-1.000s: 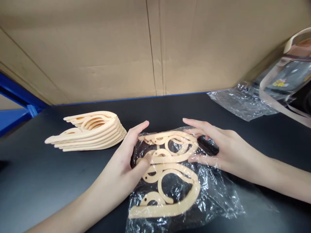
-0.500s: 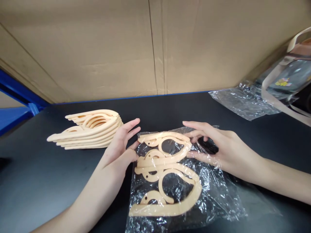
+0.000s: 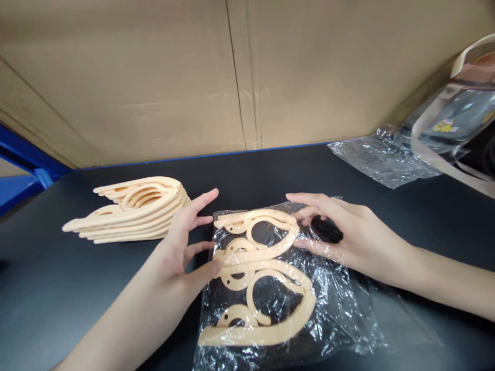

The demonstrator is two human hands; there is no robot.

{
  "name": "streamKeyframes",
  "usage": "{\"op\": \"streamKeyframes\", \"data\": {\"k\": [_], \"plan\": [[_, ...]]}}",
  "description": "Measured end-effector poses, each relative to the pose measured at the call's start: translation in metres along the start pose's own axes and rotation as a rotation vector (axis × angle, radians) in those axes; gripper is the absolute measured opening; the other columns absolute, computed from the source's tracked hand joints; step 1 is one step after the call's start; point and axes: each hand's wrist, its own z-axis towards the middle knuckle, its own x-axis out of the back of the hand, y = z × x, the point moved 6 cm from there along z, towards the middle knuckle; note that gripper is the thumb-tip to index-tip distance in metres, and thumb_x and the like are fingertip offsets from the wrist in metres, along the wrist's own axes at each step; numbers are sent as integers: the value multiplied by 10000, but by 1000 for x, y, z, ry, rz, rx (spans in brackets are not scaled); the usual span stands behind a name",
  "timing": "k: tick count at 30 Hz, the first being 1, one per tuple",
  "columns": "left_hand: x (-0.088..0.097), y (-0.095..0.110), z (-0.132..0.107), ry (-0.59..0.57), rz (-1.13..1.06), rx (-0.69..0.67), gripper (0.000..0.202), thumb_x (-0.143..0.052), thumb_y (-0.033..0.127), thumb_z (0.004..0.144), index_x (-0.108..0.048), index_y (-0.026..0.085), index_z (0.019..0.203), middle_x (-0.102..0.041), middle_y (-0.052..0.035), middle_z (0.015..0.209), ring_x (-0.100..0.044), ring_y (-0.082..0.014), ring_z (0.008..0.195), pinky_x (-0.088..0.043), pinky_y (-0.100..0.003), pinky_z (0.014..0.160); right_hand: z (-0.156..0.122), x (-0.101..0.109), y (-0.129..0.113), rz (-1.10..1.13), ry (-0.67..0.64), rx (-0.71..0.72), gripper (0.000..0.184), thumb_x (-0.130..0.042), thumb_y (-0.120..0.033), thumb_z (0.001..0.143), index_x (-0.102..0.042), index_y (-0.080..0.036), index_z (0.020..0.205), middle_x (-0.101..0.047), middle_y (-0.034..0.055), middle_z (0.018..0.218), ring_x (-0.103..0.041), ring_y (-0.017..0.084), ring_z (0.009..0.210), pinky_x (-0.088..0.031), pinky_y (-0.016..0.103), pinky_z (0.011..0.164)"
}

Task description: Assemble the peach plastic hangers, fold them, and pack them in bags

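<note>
Two beige folding clothes hangers (image 3: 307,301) lie side by side, folded, inside a clear plastic bag (image 3: 340,309) on the black table. At the bag's left edge is my left hand (image 3: 185,247), its fingers spread and the thumb tip against the hangers' ends. My right hand (image 3: 344,232) rests at the curved end of the farther hanger, index finger stretched out and thumb apart from it, touching the bag. Neither hand is wrapped round anything. Behind my left hand sits a stack of several more beige folding hangers (image 3: 127,221), partly hidden by its fingers.
A cardboard wall (image 3: 162,77) stands along the table's back edge. At the far right are a crumpled clear plastic sheet (image 3: 386,159) and a clear bag with a pale strap (image 3: 444,121). A blue metal frame (image 3: 27,149) is at the left.
My left thumb has moved nearer along the hangers' left ends, and its fingers are spread wider. My right hand keeps about the same place on the bag. The whole view has shifted slightly.
</note>
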Motion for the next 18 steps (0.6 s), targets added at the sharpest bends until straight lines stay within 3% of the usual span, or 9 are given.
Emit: {"op": "streamKeyframes", "data": {"k": [4,6,10,13,18], "plan": [[2,7,1,10,114,-98,615,-546,309,829,-379,433,1408,-359,0,1493,-546,-272,1185,-627,-332,772,0,1,1,13,6,0,554,-648,-286,862,-450,-299,1379,-717,17,983,-677,203,885,-557,363,777],[6,13,1,32,294,-171,582,-538,366,840,-390,409,1401,-404,-26,1445,-594,-270,1102,-623,-343,727,1,2,0,14,11,2,540,-644,-287,866,-457,-289,1373,-718,15,975,-679,201,880,-555,367,783],[19,17,2,110,725,-134,449,-465,557,823,-505,306,1193,-633,-73,1048,-661,-297,720,-506,-367,460,3,3,0,23,13,4,512,-634,-273,870,-476,-259,1357,-726,17,968,-686,194,877,-550,363,802],[21,13,4,48,737,-86,381,-412,618,812,-536,297,976,-655,-54,874,-657,-301,654,-469,-369,470,4,3,-1,14,21,9,510,-636,-256,868,-479,-259,1353,-728,8,964,-686,186,875,-547,346,792],[15,8,12,-115,633,-45,344,-425,592,798,-537,302,946,-648,-34,797,-645,-277,648,-498,-385,559,4,3,-1,-2,26,21,505,-631,-241,878,-471,-264,1357,-725,-5,963,-683,167,870,-535,325,791]]}}
